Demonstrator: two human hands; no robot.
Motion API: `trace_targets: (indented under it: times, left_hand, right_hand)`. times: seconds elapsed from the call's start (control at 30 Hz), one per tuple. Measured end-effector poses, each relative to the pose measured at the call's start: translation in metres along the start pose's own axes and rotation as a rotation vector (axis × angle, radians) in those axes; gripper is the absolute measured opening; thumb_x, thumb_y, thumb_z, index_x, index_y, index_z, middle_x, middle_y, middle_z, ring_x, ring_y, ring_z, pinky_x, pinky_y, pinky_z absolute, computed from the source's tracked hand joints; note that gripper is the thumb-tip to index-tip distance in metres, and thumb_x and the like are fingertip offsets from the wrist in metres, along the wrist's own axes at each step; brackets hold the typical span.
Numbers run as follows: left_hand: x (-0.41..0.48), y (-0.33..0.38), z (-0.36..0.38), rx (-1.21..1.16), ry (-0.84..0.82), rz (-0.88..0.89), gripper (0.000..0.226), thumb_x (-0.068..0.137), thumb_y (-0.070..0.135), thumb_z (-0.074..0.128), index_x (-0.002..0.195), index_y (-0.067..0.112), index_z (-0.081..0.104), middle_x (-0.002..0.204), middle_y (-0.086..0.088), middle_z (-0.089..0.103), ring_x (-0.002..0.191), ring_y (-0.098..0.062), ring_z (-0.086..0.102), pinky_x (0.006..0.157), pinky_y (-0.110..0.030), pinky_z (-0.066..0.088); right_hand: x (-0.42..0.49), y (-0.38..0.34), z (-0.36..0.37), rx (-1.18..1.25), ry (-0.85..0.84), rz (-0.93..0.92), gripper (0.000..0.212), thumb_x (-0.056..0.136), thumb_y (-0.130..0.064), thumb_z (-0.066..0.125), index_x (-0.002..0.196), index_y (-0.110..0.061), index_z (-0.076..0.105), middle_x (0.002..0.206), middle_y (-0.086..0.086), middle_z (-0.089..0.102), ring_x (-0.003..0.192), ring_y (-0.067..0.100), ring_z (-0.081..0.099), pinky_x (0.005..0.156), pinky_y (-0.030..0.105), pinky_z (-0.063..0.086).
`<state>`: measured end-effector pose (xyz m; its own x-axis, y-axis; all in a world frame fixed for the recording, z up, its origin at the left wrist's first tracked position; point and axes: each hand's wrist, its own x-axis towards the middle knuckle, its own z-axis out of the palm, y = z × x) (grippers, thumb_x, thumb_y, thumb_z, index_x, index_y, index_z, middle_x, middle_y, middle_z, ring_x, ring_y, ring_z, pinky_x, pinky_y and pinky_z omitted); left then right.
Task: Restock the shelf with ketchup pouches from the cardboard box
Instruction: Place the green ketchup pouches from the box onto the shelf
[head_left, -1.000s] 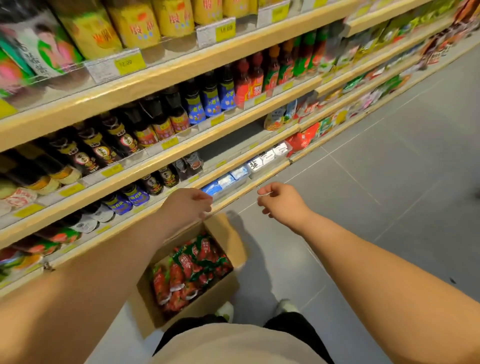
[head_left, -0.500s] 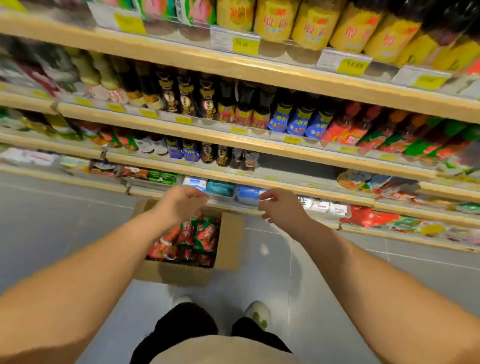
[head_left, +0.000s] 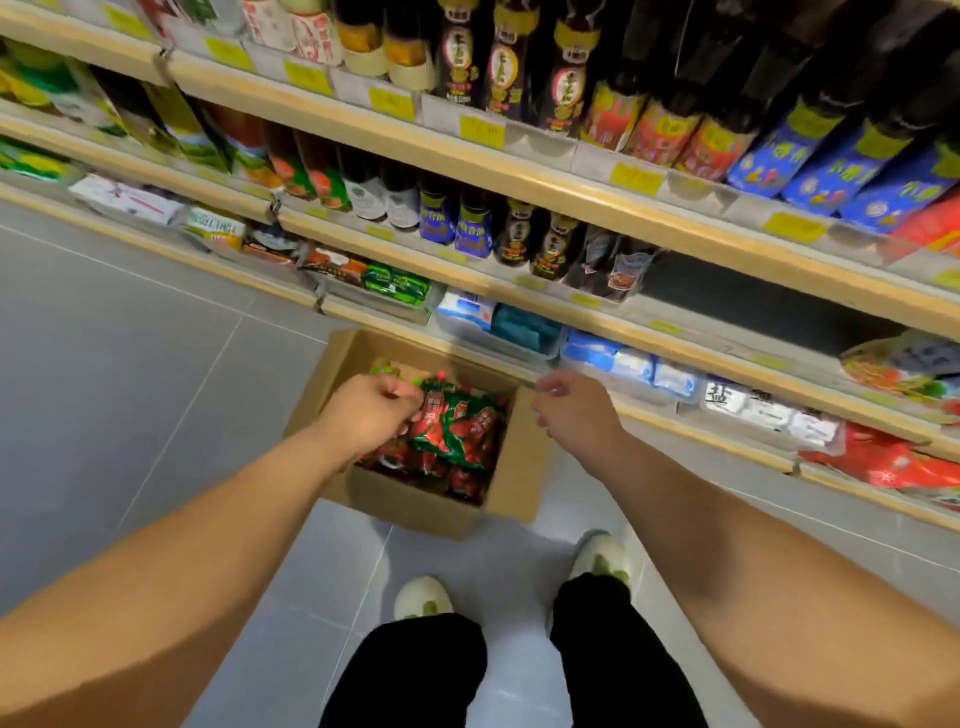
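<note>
Fingers (head_left: 410, 402) of the left hand (head_left: 371, 410) were curled downward over the open cardboard box (head_left: 511, 493), their tips among the ketchup pouches (head_left: 457, 428); whether they were clamped on a pouch or only touching could not be told, since the hand covered the contact. Just right of those fingertips, the red and green pouches lay heaped inside the box, filling most of it. The box sat on the grey tiled floor (head_left: 130, 338), directly beneath both hands and against the foot of the shelf (head_left: 597, 205).

Further right, the right hand (head_left: 576, 410) hung above the box's right flap, well clear of the pouches. Its fingers (head_left: 550, 384) were loosely bent and close together, holding nothing, with the tips pointing toward the bottom shelf edge just beyond them.

Beyond both sets of fingertips, blue and white packets (head_left: 524, 322) lay in clear trays on the lowest shelf. Higher up stood dark bottles (head_left: 519, 234) with yellow price tags (head_left: 636, 179) along the wooden rails. To the right of the right fingers, red bags (head_left: 893, 460) rested on the lowest shelf.

Nearer the body than the hands, 2 pale shoes (head_left: 423, 597) and black trousers (head_left: 415, 670) showed on the floor.
</note>
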<state>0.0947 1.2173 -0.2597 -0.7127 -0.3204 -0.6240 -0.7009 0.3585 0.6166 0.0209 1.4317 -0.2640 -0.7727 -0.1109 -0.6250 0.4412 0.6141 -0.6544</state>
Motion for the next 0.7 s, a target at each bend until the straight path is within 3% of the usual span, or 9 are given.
trace_targets:
  times: [0.13, 0.27, 0.33, 0.4, 0.47, 0.53, 0.57, 0.63, 0.7]
  left_hand:
    - [0.056, -0.058, 0.047, -0.049, 0.026, -0.056, 0.014, 0.086, 0.015, 0.061, 0.074, 0.02, 0.068, 0.067, 0.001, 0.068, 0.048, -0.006, 0.057, 0.051, -0.018, 0.047]
    - [0.122, -0.116, 0.096, -0.058, 0.04, -0.098, 0.012, 0.085, 0.017, 0.06, 0.078, 0.024, 0.068, 0.081, -0.006, 0.071, 0.063, -0.019, 0.059, 0.063, -0.029, 0.048]
    - [0.161, -0.15, 0.123, -0.073, 0.048, -0.102, 0.013, 0.088, 0.014, 0.058, 0.086, 0.02, 0.069, 0.075, -0.003, 0.067, 0.057, -0.017, 0.056, 0.054, -0.021, 0.045]
    - [0.193, -0.174, 0.146, -0.041, 0.042, -0.092, 0.016, 0.091, 0.013, 0.054, 0.082, 0.016, 0.067, 0.065, -0.004, 0.062, 0.051, -0.017, 0.053, 0.042, -0.016, 0.04]
    - [0.224, -0.195, 0.167, 0.018, 0.017, -0.047, 0.02, 0.093, 0.017, 0.052, 0.085, 0.008, 0.068, 0.073, -0.014, 0.067, 0.064, -0.028, 0.062, 0.053, -0.023, 0.045]
    - [0.253, -0.212, 0.185, 0.087, -0.001, -0.023, 0.025, 0.095, 0.017, 0.05, 0.11, 0.005, 0.067, 0.104, -0.019, 0.069, 0.094, -0.028, 0.066, 0.071, -0.026, 0.045]
    - [0.267, -0.219, 0.193, 0.128, -0.002, 0.001, 0.029, 0.095, 0.015, 0.049, 0.119, 0.006, 0.063, 0.109, -0.016, 0.069, 0.097, -0.021, 0.066, 0.072, -0.022, 0.043]
    - [0.289, -0.228, 0.207, 0.102, -0.032, 0.012, 0.035, 0.094, 0.011, 0.047, 0.128, 0.007, 0.056, 0.099, -0.013, 0.069, 0.072, -0.007, 0.065, 0.059, -0.018, 0.043]
    - [0.306, -0.235, 0.219, 0.097, -0.042, 0.021, 0.033, 0.092, 0.013, 0.048, 0.123, 0.009, 0.059, 0.105, -0.015, 0.068, 0.071, -0.017, 0.062, 0.062, -0.024, 0.046]
  right_hand:
    - [0.066, 0.052, 0.047, 0.009, -0.045, 0.075, 0.013, 0.079, -0.019, 0.058, 0.091, -0.025, 0.056, 0.099, 0.009, 0.062, 0.091, 0.027, 0.062, 0.086, 0.042, 0.053]
    - [0.134, 0.106, 0.101, 0.12, -0.066, 0.154, 0.013, 0.076, -0.015, 0.061, 0.086, -0.023, 0.058, 0.09, 0.01, 0.064, 0.084, 0.028, 0.065, 0.082, 0.051, 0.055]
    - [0.169, 0.134, 0.135, 0.196, -0.084, 0.231, 0.013, 0.083, -0.012, 0.06, 0.093, -0.018, 0.053, 0.083, 0.007, 0.058, 0.079, 0.025, 0.062, 0.082, 0.049, 0.055]
    - [0.197, 0.157, 0.159, 0.254, -0.103, 0.294, 0.011, 0.088, -0.009, 0.056, 0.08, -0.015, 0.05, 0.079, 0.007, 0.056, 0.071, 0.022, 0.059, 0.073, 0.041, 0.057]
    - [0.222, 0.182, 0.182, 0.208, -0.163, 0.287, 0.021, 0.088, -0.01, 0.054, 0.069, -0.018, 0.049, 0.071, 0.004, 0.056, 0.061, 0.018, 0.056, 0.06, 0.031, 0.053]
    - [0.244, 0.206, 0.205, 0.18, -0.203, 0.327, 0.022, 0.087, -0.011, 0.056, 0.066, -0.017, 0.05, 0.065, 0.003, 0.055, 0.056, 0.015, 0.054, 0.055, 0.028, 0.051]
    - [0.257, 0.22, 0.217, 0.188, -0.208, 0.343, 0.019, 0.087, -0.011, 0.056, 0.069, -0.013, 0.052, 0.068, 0.006, 0.058, 0.059, 0.018, 0.056, 0.061, 0.032, 0.053]
    - [0.275, 0.236, 0.235, 0.215, -0.214, 0.359, 0.012, 0.09, -0.01, 0.051, 0.091, -0.002, 0.06, 0.087, 0.019, 0.065, 0.075, 0.028, 0.061, 0.083, 0.043, 0.054]
    - [0.288, 0.249, 0.249, 0.263, -0.183, 0.394, 0.03, 0.092, -0.01, 0.045, 0.117, 0.004, 0.056, 0.115, 0.028, 0.062, 0.099, 0.038, 0.064, 0.092, 0.048, 0.05]
